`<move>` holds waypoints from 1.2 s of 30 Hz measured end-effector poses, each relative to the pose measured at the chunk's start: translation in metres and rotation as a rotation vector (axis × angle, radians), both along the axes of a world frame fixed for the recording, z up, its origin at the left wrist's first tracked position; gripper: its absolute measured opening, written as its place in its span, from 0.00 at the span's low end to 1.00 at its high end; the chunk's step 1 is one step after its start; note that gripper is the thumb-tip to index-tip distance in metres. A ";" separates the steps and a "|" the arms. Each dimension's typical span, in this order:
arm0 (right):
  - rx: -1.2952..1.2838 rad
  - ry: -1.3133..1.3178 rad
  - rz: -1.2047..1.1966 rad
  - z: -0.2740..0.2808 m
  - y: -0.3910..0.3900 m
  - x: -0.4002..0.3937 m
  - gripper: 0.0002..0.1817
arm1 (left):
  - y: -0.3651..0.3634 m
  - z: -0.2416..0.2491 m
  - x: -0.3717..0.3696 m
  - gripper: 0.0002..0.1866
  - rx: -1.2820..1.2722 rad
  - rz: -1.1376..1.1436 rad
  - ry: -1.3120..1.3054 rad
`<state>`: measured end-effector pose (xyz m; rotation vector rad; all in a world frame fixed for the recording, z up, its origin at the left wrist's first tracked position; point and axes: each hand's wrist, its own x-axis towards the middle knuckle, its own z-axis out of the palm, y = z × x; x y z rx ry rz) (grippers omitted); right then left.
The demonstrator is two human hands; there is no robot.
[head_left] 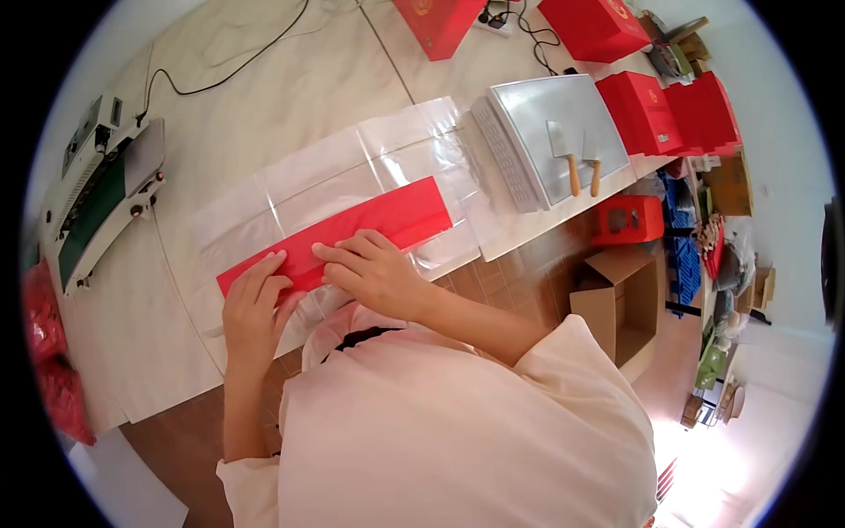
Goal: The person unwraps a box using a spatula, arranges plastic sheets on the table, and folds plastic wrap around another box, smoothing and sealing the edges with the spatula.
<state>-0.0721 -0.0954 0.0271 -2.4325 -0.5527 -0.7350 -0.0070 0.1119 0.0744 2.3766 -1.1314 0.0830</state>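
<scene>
A long flat red strip (pixel 387 217) lies at a slant on a clear plastic sheet (pixel 326 163) on the pale table. My left hand (pixel 255 304) rests on the strip's left part near its lower edge, fingers apart. Just to its right, my right hand (pixel 374 273) presses its fingertips on the strip's middle, fingers somewhat bent and spread. Neither hand is wrapped round anything.
A metal-topped box (pixel 528 106) with two wooden-handled scrapers (pixel 572 172) stands at the right. Red boxes (pixel 638 110) are behind it. A sealing machine (pixel 106 189) sits at the left, with a black cable (pixel 211 86) beyond. An open carton (pixel 616 304) is on the floor.
</scene>
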 end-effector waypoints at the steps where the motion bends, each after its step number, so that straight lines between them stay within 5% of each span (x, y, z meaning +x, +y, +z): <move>1: -0.003 -0.003 0.002 0.001 0.001 0.000 0.09 | 0.003 -0.005 0.000 0.14 -0.029 0.010 0.021; 6: 0.059 0.053 0.060 0.014 0.000 0.005 0.06 | 0.007 -0.009 0.001 0.10 -0.056 0.004 -0.114; 18: 0.005 0.304 0.100 0.047 -0.021 0.026 0.23 | 0.012 -0.024 -0.009 0.10 -0.002 0.000 -0.362; 21: -0.177 0.332 0.069 0.064 -0.027 0.049 0.29 | 0.013 -0.023 -0.010 0.11 0.007 -0.028 -0.353; 24: -0.244 0.519 0.332 0.069 -0.022 0.057 0.42 | 0.015 -0.024 -0.005 0.12 0.021 -0.060 -0.398; 36: -0.449 0.502 0.423 0.083 -0.025 0.058 0.41 | 0.015 0.000 -0.003 0.11 -0.105 -0.141 -0.458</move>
